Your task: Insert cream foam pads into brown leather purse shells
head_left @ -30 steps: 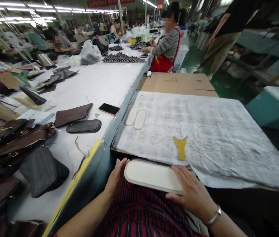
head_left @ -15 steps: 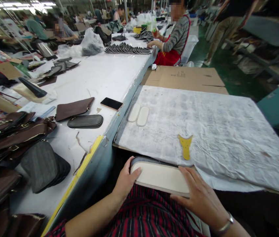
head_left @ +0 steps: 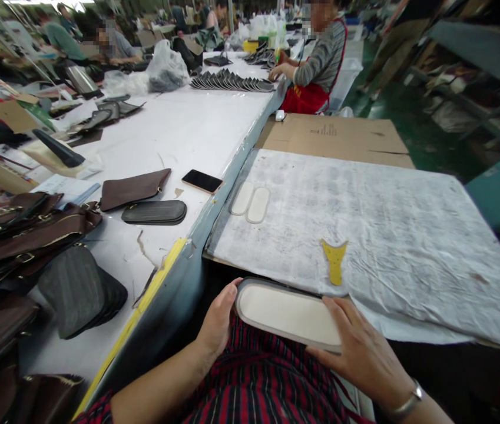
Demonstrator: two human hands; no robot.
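Over my lap I hold an oval panel (head_left: 287, 312), white on top with a grey border and a dark edge showing along its far side. My left hand (head_left: 218, 321) grips the rounded left end, thumb and fingers at the rim. My right hand (head_left: 358, 341) is wrapped round the right end, which its fingers partly hide. Just beyond the panel, a yellow Y-shaped piece (head_left: 334, 262) lies on the cloth-covered board (head_left: 391, 235). Two smaller white oval pieces (head_left: 257, 205) rest side by side at that board's left.
On the white table (head_left: 174, 129) to the left are a phone (head_left: 202, 181), dark oval panels (head_left: 155, 212), a brown pouch (head_left: 135, 189), a dark stack (head_left: 79, 291) and brown leather bags (head_left: 24, 241). A co-worker (head_left: 320, 65) sits at the far side. Cardboard (head_left: 338, 138) lies behind the board.
My left thumb has slid off the panel's white face to its rim. The white layer now sits more evenly over the dark edge. My right hand has hardly moved.
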